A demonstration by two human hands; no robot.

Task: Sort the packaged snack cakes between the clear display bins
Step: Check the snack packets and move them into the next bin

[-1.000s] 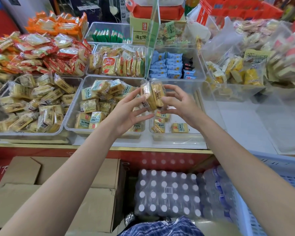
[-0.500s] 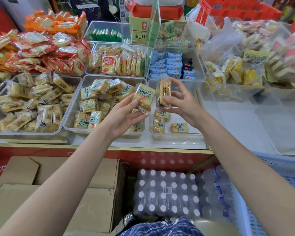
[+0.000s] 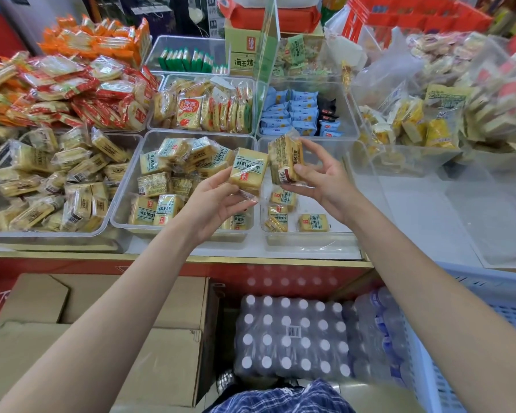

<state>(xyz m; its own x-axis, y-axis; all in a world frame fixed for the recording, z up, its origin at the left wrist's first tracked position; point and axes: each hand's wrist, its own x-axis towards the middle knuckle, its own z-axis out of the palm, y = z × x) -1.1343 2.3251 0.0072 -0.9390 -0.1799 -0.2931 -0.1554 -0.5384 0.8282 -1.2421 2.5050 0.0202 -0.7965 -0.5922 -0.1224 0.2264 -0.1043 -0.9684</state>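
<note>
The left hand (image 3: 218, 201) holds one snack cake (image 3: 248, 171) over the seam between the middle bin (image 3: 125, 204) and the right bin (image 3: 349, 186), label toward the camera, long axis upright and leaning a little right; its fingers (image 3: 245, 199) curl under the packet's lower edge. The right hand (image 3: 325, 180) pinches a second cake (image 3: 285, 160), possibly two stacked, turned edge-on with its long axis upright, thumb at the bottom, fingers spread wide around it. The two packets nearly touch above the table (image 3: 251, 248).
</note>
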